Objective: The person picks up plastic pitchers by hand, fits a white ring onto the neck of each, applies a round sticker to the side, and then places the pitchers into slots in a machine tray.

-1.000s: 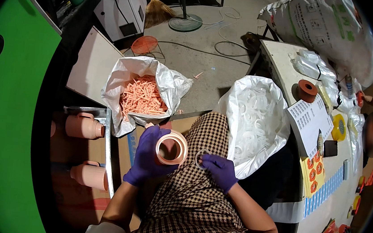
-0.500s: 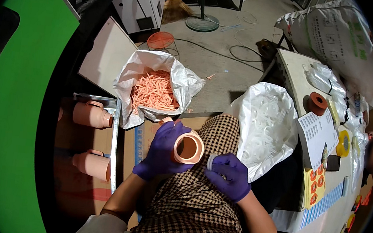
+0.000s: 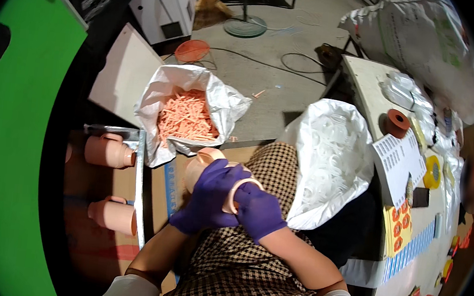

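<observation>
Jug [image 3: 193,173]; left hand [image 3: 209,197]: around; right hand [image 3: 261,213]: apparently at rim [image 3: 232,193]; sack [image 3: 312,212]: near

Gloved left hand [image 3: 212,196] grips a pink jug [image 3: 193,173], the right hand [image 3: 262,212] at its rim, near white sacks [image 3: 227,104] holding pink pegs [image 3: 188,116] and clear rings [image 3: 333,154].

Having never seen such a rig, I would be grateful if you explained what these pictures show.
There is no robot, only a person working by hand, seen from above by a head-worn fisheye camera that bends straight edges. The purple-gloved left hand holds a peach vessel with a handle; the right hand is at its mouth, its grasp hidden. Ahead, a white sack holds peach pieces; another sack, right of it, holds translucent pieces. Similar vessels lie at left; the right-hand table bears a brown roll and printed sheet.
</observation>
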### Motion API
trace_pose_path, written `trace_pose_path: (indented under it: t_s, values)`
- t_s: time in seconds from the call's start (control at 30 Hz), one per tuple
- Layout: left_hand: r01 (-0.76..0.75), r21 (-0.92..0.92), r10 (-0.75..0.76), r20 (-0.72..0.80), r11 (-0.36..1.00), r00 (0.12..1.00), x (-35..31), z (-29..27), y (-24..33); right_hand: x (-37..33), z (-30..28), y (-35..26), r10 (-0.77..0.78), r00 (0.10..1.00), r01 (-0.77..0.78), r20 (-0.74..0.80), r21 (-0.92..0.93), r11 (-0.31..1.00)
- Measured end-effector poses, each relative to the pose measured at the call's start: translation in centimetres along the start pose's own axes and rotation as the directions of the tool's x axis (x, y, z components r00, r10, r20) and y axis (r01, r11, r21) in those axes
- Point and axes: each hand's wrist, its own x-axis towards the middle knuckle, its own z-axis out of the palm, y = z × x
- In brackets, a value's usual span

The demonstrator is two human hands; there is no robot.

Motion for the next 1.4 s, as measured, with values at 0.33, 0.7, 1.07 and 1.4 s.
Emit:
trace_pose_path:
  t_s: [0.33,0.7,1.07,1.4]
  values:
    - [0.052,0.166,-0.074,0.128,0.985,0.989,-1.3,2.5,2.0,-0.2,7.9,3.6,-0.109,0.763,0.489,-0.637,0.460,0.741]
    - [-0.069,0.316,0.027,0.137,0.946,0.990,-3.3,3.4,-0.8,-2.0,3.2,4.2,-0.061,0.893,0.287,-0.446,0.459,0.841]
    - [-0.141,0.302,0.058,0.267,0.943,0.962,-0.2,3.1,2.5,-2.4,3.8,5.4,0.073,0.911,0.245,-0.407,0.674,0.697]
    - [-0.244,0.362,0.093,0.387,0.900,0.917,1.8,3.3,3.8,-3.6,4.9,6.7,-0.211,0.900,0.419,-0.381,0.624,0.660]
